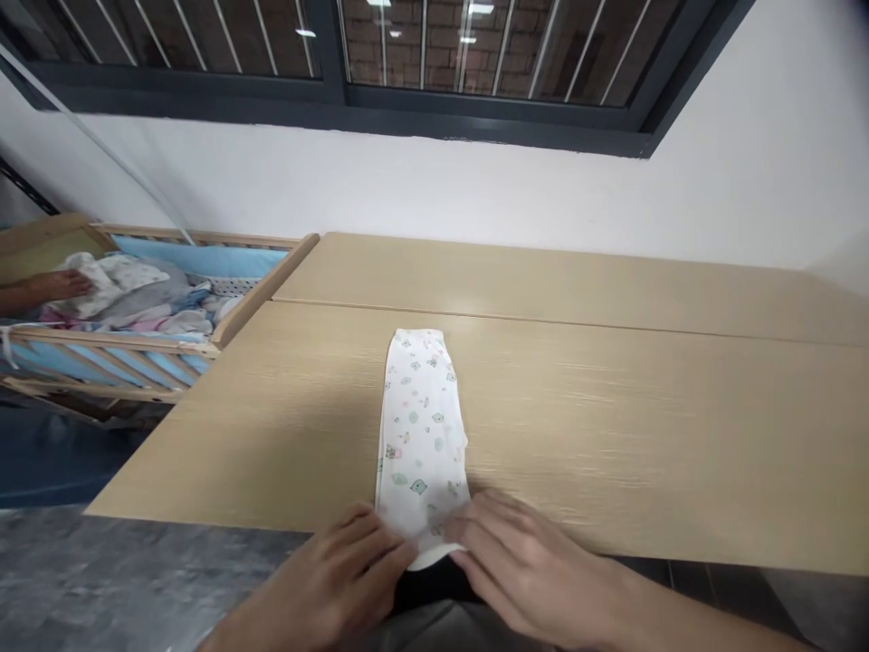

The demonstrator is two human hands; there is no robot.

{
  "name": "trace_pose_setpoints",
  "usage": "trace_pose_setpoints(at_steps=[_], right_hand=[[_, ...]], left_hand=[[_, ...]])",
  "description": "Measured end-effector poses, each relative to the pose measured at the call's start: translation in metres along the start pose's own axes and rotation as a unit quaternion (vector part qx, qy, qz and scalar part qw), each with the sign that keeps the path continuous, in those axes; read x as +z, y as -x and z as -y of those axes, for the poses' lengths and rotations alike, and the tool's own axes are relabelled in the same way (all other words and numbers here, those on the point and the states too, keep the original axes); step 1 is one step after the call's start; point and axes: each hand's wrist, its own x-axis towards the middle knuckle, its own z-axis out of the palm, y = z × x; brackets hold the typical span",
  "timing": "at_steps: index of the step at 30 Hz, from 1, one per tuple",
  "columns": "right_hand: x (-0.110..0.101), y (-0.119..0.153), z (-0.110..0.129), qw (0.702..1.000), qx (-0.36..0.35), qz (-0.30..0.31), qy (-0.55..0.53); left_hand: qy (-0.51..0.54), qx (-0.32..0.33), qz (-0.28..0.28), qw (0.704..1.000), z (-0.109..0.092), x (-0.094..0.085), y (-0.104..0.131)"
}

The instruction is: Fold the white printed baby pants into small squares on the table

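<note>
A pair of small white baby pants (421, 426) with a green leaf-like print lies folded lengthwise on the wooden table (611, 417). Its narrow end points toward the wall, and its wide end reaches the table's near edge. My left hand (346, 575) grips the left corner of the wide end, fingers bent over the cloth. At the right corner, my right hand (520, 561) has its fingers closed on the fabric. The cloth edge between my hands curves down slightly past the table edge. My fingertips are partly blurred.
On the left stands a wooden crib (234, 321) with blue lining, holding a heap of clothes (149, 290). Another person's hand (61, 285) rests on that heap. Behind the table are a white wall (475, 195) and a dark-framed window (332, 86).
</note>
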Motion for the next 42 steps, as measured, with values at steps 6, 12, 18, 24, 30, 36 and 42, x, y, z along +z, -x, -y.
trace_pose_setpoints(at_steps=[6, 12, 18, 24, 30, 36, 42], right_hand=[[-0.041, -0.029, -0.002, 0.996, 0.033, 0.022, -0.076], [-0.057, -0.044, -0.003, 0.989, 0.062, 0.04, -0.131], [-0.082, -0.057, -0.011, 0.977, 0.11, -0.007, -0.183], [-0.083, -0.085, -0.068, 0.966, 0.169, -0.029, -0.191], [-0.03, -0.137, -0.169, 0.957, 0.243, -0.068, -0.145], [0.0, -0.156, -0.204, 0.955, 0.282, -0.05, -0.078], [-0.001, -0.144, -0.164, 0.994, 0.1, -0.041, 0.02]], left_hand=[[0.03, -0.078, -0.011, 0.996, 0.01, -0.044, -0.011], [0.068, -0.144, 0.032, 0.987, 0.011, -0.069, -0.023], [0.064, -0.187, -0.015, 0.98, 0.025, -0.08, -0.043], [0.003, -0.19, 0.001, 0.982, 0.073, -0.073, -0.086], [-0.09, -0.292, 0.049, 0.951, 0.137, -0.03, -0.154], [-0.136, -0.337, 0.045, 0.93, 0.151, 0.0, -0.169], [-0.198, -0.297, 0.041, 0.933, 0.065, 0.035, -0.114]])
